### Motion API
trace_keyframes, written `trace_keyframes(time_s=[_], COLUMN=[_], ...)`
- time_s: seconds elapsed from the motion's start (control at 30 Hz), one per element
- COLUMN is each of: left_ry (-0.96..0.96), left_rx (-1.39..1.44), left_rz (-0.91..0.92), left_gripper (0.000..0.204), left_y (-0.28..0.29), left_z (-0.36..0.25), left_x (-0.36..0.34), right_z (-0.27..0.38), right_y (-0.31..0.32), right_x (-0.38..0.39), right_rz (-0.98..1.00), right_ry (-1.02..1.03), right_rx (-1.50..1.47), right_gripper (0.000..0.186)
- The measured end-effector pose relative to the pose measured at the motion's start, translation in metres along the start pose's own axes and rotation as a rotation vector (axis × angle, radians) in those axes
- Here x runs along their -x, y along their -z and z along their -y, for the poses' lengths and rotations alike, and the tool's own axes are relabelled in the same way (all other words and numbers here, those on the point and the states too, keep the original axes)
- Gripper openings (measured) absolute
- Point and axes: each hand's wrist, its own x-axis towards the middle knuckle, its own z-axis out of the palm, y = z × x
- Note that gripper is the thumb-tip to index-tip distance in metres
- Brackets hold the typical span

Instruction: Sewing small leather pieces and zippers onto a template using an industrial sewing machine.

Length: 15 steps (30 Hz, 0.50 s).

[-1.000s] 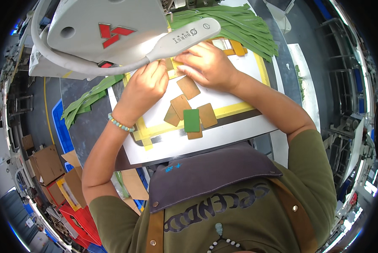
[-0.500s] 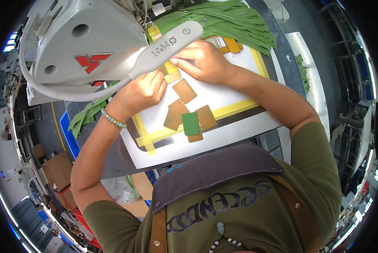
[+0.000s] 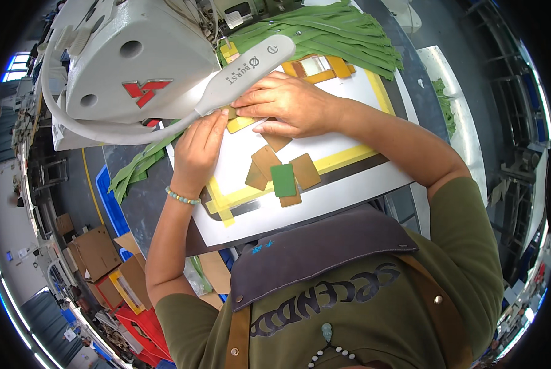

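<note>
My left hand [image 3: 200, 150] pinches a small tan leather-like piece [image 3: 232, 112] under the lamp of a grey sewing machine. My right hand [image 3: 294, 106] lies across the same piece from the other side, its fingers bent and pressed together over it. The hands cover most of the piece. Right beneath it shows a yellow rectangular piece [image 3: 241, 123] on the white work sheet [image 3: 241, 166]. Nearer me lie several brown rectangular pieces [image 3: 305, 171], one partly beneath my right hand. A green rectangle [image 3: 283, 180] rests on top of the group.
The sewing machine [image 3: 134, 55] fills the back left, its white lamp [image 3: 244, 74] reaching over my fingers. Green strips [image 3: 324, 27] are heaped behind, with more green strips [image 3: 141, 167] at the left. An amber frame-like holder [image 3: 321, 66] lies behind my right hand. Yellow tape [image 3: 343, 157] borders the sheet.
My left hand has shifted down and turned, its fingers now pointing away from me. My right hand has moved left and down, now covering part of a brown piece.
</note>
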Motion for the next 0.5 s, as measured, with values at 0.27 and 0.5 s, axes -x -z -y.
trace_keyframes(time_s=[0.27, 0.5], left_ry=[0.022, 0.001], left_rx=[0.128, 0.147], left_rz=[-0.092, 0.002], left_gripper=[0.042, 0.044], left_y=[-0.012, -0.01], left_z=[0.0, -0.007], left_x=[0.0, -0.011], right_z=[0.003, 0.006], right_y=[-0.002, -0.004], right_x=[-0.001, -0.003], right_rz=[-0.033, -0.021], right_ry=[-0.008, -0.022], right_rx=[0.006, 0.068], right_gripper=[0.037, 0.034])
